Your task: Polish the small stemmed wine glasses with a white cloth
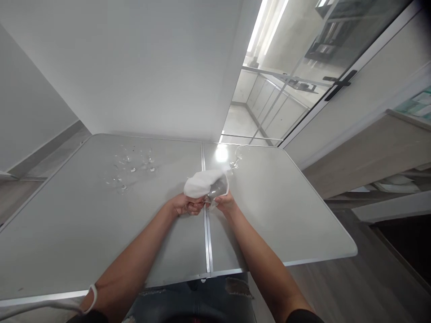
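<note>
Over the seam of the table I hold a clear stemmed glass (219, 188) tilted on its side, with a white cloth (199, 184) draped along and around its bowl. My left hand (189, 204) is closed at the stem end, just under the cloth. On the other side my right hand (226, 202) is closed on the cloth's edge against the bowl; its fingertips are partly hidden. Beyond it, another stemmed glass (235, 164) stands upright near the table's far edge.
Several clear stemmed glasses (150, 162) stand in a group on the left half of the light grey folding table (84, 224). A white wall panel (151, 67) borders its far edge. To the right are a glass door with a black handle (340, 85) and a wooden shelf (363, 157).
</note>
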Demonstrator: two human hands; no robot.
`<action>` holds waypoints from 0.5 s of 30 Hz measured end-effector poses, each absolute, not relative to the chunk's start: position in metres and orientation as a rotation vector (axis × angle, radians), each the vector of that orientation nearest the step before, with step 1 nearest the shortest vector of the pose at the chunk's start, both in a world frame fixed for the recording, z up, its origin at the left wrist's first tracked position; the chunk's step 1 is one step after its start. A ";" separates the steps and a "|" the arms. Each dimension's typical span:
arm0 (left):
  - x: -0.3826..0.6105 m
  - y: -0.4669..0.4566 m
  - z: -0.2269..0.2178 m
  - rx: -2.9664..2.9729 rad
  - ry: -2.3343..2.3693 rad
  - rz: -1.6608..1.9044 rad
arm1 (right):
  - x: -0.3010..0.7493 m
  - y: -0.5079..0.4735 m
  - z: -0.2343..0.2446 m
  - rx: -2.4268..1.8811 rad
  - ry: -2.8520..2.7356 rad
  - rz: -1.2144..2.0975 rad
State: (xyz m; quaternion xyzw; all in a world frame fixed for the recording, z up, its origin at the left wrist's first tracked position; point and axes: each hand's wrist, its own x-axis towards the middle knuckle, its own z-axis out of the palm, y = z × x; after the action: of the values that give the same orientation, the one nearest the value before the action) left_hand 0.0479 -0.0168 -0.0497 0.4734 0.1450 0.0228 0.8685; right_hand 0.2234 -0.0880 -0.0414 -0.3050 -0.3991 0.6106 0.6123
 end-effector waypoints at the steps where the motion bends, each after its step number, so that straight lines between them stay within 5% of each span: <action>1: 0.048 -0.017 -0.050 1.011 0.305 0.047 | 0.224 -0.088 -0.042 -0.705 -0.947 1.418; 9: 0.068 -0.034 -0.051 1.806 0.662 0.958 | 0.218 -0.084 -0.020 -1.116 -0.931 0.757; 15: 0.066 -0.035 -0.050 1.471 0.447 0.630 | 0.231 -0.087 -0.028 -0.956 -0.974 0.995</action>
State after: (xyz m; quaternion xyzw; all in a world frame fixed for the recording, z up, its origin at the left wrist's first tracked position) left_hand 0.0657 -0.0348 -0.0502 0.6536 0.1987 0.2798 0.6745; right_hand 0.2312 -0.0874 -0.0277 -0.4231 -0.4310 0.4403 0.6644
